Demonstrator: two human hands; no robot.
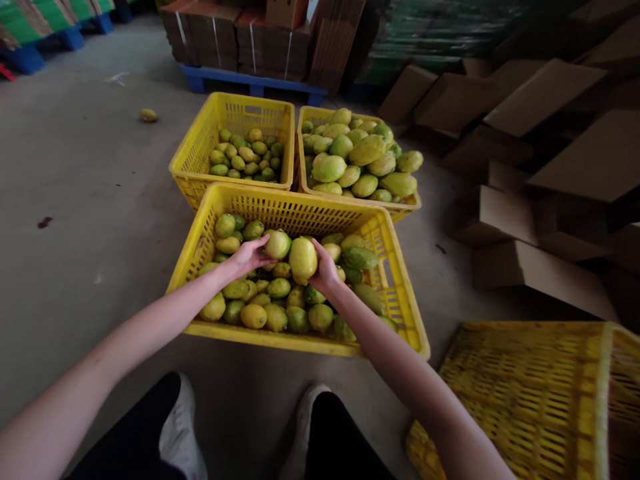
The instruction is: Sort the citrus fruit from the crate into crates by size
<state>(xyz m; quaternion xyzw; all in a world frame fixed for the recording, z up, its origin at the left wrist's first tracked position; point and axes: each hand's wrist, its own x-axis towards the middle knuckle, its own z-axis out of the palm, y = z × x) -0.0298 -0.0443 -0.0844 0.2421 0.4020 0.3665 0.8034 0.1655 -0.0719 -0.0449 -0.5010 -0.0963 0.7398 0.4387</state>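
Across the concrete floor (240,393), a fruit-laden near crate (300,342) is sitting; beyond it, a far-left crate (187,189) and a far-right crate (413,203) are standing. Over the near crate's middle, the right hand (326,270) is cupping a large yellow fruit (303,259), its long axis running near to far, tilt unclear; just left, the left hand (253,255) is pinching a smaller, rounder fruit (279,245), its axis being hard to tell

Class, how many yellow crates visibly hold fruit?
3: the near crate, the rear-left crate and the rear-right crate. I can't see inside the lower-right crate.
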